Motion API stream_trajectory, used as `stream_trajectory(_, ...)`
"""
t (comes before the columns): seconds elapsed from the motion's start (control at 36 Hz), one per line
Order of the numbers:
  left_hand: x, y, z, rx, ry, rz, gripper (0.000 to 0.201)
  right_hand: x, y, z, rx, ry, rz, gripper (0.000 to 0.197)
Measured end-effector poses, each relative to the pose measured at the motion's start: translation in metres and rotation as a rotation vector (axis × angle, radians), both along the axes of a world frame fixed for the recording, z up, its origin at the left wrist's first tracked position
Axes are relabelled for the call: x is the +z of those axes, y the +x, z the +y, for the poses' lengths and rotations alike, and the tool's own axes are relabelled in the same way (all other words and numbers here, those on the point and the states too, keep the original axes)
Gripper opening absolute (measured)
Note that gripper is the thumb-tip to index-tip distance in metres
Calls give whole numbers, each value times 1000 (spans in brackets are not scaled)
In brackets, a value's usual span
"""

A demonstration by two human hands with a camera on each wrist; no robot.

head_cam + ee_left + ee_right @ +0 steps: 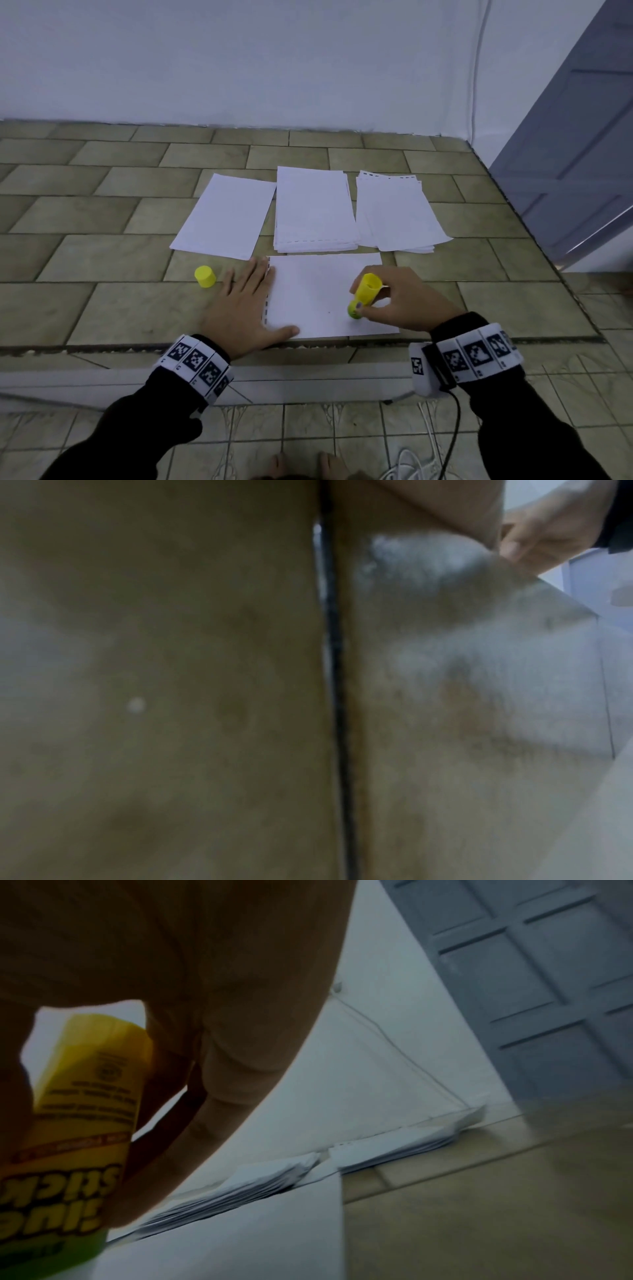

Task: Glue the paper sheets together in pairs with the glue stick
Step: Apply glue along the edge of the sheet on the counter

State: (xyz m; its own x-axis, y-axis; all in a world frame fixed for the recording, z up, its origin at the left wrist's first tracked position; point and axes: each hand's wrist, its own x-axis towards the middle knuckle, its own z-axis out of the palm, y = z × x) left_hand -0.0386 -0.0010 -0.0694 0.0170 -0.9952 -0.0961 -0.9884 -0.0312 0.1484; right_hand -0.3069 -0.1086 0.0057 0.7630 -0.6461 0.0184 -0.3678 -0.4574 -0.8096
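Gluing looks to be in its early part, judging by how the paper lies. One plain white sheet of paper (329, 294) sits nearest the person on the tiled brown ledge (102, 308), turned lengthwise, with a torn perforated strip along its left edge. The right hand (404, 301) has its fingers and thumb curled round a yellow plastic glue stick with a green end (364, 294), its green end down on the right part of the sheet — so a coat of glue seems to be going on, though no glue trace shows on the white surface. The left hand (246, 305) lies flat with straight fingers, palm on the ledge and fingertips over the sheet's left edge, pinning it in place. The two hands are well apart, one at each end of the sheet.

Beyond it lie three groups of paper: a thin white lot on the left (224, 216), which may be finished pairs or a single sheet — I cannot tell — a thick neat white stack in the middle (313, 212), and a looser fanned white pile on the right (397, 212). Much paper appears left to pair.

The stick's yellow round cap (205, 277) stands by itself on the ledge, left of the flat hand. The right wrist view shows the stick's printed label (82, 1118), dim and upside down.
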Motion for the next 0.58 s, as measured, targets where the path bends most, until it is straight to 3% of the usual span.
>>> stream_trajectory(0.31,0,0,0,16,0,-7,133,1,-44,-10,-156,-10,117,21)
stream_trajectory(0.58,-6,0,1,0,-77,30,121,2,24,9,-5,2,-41,22)
